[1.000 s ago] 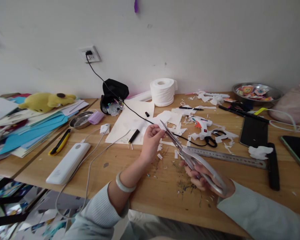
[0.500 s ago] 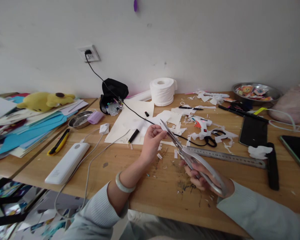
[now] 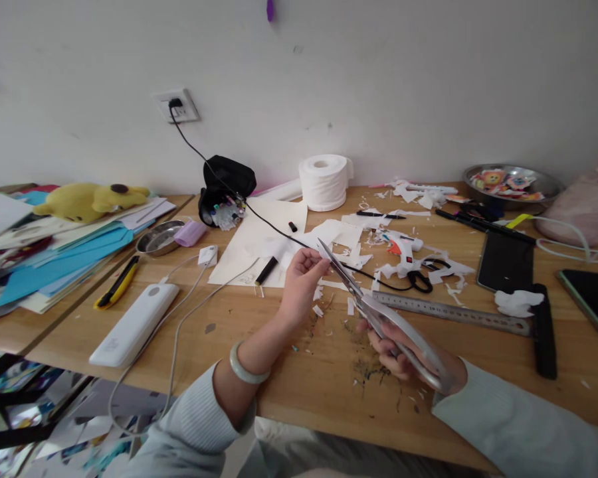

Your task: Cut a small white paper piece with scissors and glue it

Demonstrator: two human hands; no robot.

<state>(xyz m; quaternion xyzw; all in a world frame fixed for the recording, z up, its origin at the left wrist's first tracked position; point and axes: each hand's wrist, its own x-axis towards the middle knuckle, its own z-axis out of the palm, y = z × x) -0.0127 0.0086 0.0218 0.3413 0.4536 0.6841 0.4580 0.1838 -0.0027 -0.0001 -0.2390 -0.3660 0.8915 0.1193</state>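
My right hand (image 3: 397, 348) is wrapped round the grey handles of a large pair of scissors (image 3: 361, 299), whose blades point up and to the left. The tips reach the fingers of my left hand (image 3: 303, 273), which are pinched together. Whatever lies in that pinch is too small or hidden to make out. Both hands are raised over the front of the wooden table (image 3: 299, 388). Behind the blades runs a black cable (image 3: 279, 230), and small paper scraps lie beneath. A steel ruler (image 3: 453, 312) lies just beyond my right hand.
A white glue gun (image 3: 404, 255) lies among paper scraps near black-handled scissors (image 3: 420, 281). A toilet roll (image 3: 323, 182) stands by the wall. At left are a power bank (image 3: 134, 325), a yellow cutter (image 3: 117, 283) and a metal dish (image 3: 159, 239). Phones (image 3: 505, 261) lie right.
The scissors' blades have shifted very slightly at the tips, near my left fingers. Otherwise both hands and the things on the table stay where they were.
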